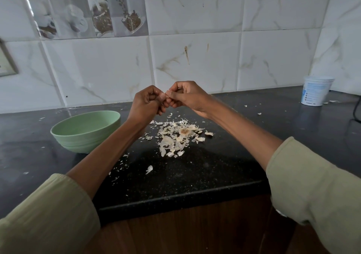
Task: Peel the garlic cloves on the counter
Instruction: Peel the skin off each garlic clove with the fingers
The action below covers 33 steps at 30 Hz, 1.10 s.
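Garlic clove (166,95) pinched between left hand (145,105) and right hand (188,96), orientation hidden by curled fingers.

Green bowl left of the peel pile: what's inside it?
Only the upper inner wall of the pale green ribbed bowl shows, and it is bare. Its near rim hides the bottom, so peeled cloves there cannot be confirmed.

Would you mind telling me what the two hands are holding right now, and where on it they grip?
A garlic clove, pinched between both sets of fingertips: left hand and right hand, above the peel pile. Which end each grips cannot be told.
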Motion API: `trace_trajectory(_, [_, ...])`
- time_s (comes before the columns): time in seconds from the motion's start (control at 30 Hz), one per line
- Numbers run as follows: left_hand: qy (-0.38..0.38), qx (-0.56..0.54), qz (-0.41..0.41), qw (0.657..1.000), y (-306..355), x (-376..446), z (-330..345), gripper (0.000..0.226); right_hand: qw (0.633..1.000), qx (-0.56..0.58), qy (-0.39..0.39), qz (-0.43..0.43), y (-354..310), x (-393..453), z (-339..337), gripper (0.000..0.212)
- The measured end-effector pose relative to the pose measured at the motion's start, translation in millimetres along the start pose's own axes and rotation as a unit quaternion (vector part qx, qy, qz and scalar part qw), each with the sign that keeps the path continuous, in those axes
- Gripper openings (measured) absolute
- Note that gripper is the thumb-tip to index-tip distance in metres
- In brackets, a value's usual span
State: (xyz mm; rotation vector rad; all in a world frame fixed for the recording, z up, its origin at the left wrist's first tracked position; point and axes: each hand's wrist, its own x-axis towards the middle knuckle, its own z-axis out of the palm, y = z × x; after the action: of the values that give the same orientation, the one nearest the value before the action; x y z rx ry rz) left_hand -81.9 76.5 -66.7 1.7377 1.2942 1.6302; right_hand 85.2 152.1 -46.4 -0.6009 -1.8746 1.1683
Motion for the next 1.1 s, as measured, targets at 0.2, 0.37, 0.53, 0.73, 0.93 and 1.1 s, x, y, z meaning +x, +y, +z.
trace_trajectory(0.2, [-0.012,0.085,0.007,0.996,1.4,1.8,-1.6,0.016,0.998,0.058,0.007,0.029,-0.3,0.0,-7.9,0.02])
trace_trajectory(0.37, [-0.025,0.175,0.019,0.984,1.5,1.7,-1.9,0.019,0.997,0.068,-0.015,0.027,-4.6,-1.3,-16.7,0.026])
trace_trajectory(0.53, [-0.044,0.303,0.049,0.951,1.2,-1.4,-1.0,0.035,0.998,0.053,-0.024,0.009,-8.0,-1.8,-22.1,0.03])
trace_trajectory(0.73, [-0.052,0.349,0.087,0.932,-0.6,2.6,-8.1,0.022,1.0,0.017,-0.024,-0.009,-10.7,-2.9,-25.9,0.033])
trace_trajectory(0.93, [-0.004,0.24,0.067,0.968,4.3,4.6,-6.6,0.015,0.998,-0.046,-0.003,-0.034,-10.1,-3.1,-26.5,0.03])
trace_trajectory(1.1, [-0.005,0.107,0.025,0.994,6.8,4.7,-6.2,0.014,0.995,-0.084,0.014,-0.047,-10.3,-3.5,-24.6,0.028])
